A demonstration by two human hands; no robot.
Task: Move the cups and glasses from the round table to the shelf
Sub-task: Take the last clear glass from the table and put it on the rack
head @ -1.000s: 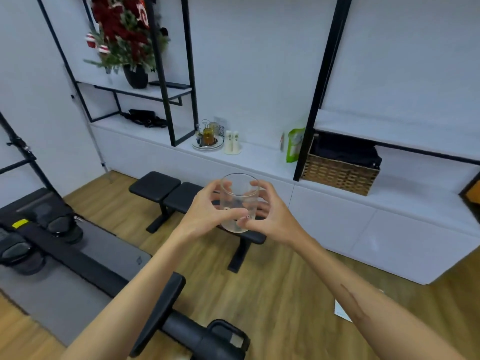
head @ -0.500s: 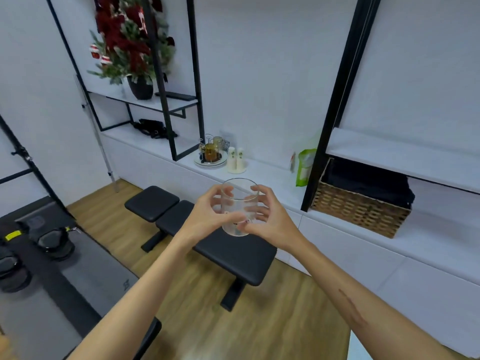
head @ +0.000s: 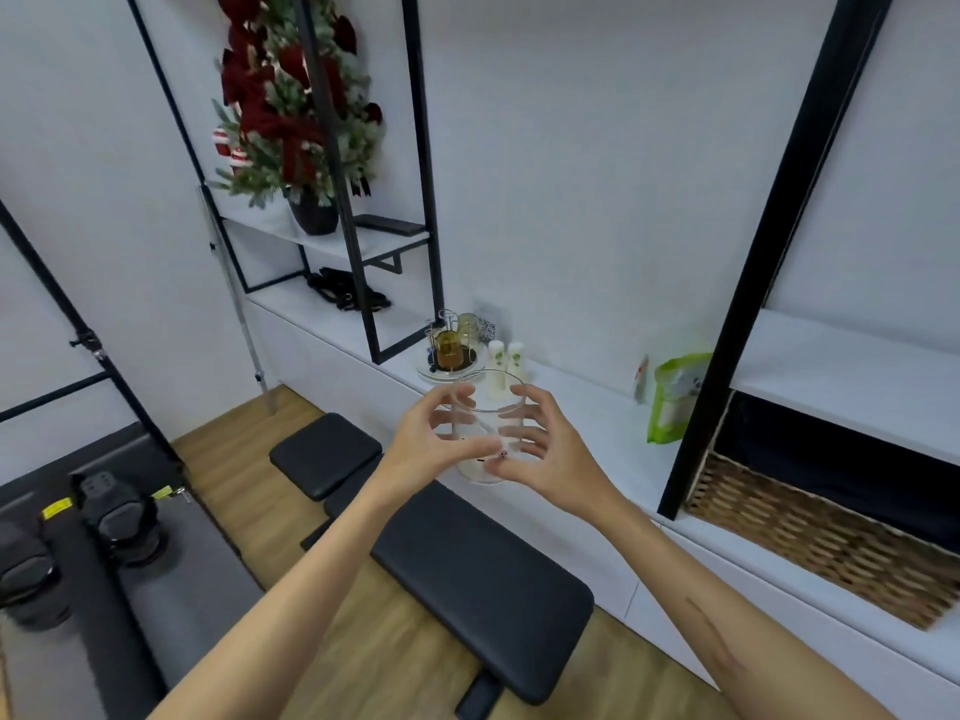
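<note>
A clear empty glass (head: 485, 402) is held upright in mid-air between both my hands, over the near edge of the long white shelf (head: 597, 423). My left hand (head: 431, 444) wraps its left side with curled fingers, and my right hand (head: 540, 449) wraps its right side. On the shelf just beyond stands a round tray (head: 439, 371) with several glasses, one holding amber liquid (head: 449, 348). The round table is out of view.
Two white bottles (head: 506, 366) stand right of the tray, a green pouch (head: 672, 402) farther right. A wicker basket (head: 831, 537) sits under a black frame post (head: 727, 324). A black padded bench (head: 478, 584) stands below my arms. A potted plant (head: 296, 111) fills the upper left shelf.
I have come closer to the shelf with the glass held in both hands; the tray and bottles now sit right behind it. The grip is unchanged.
</note>
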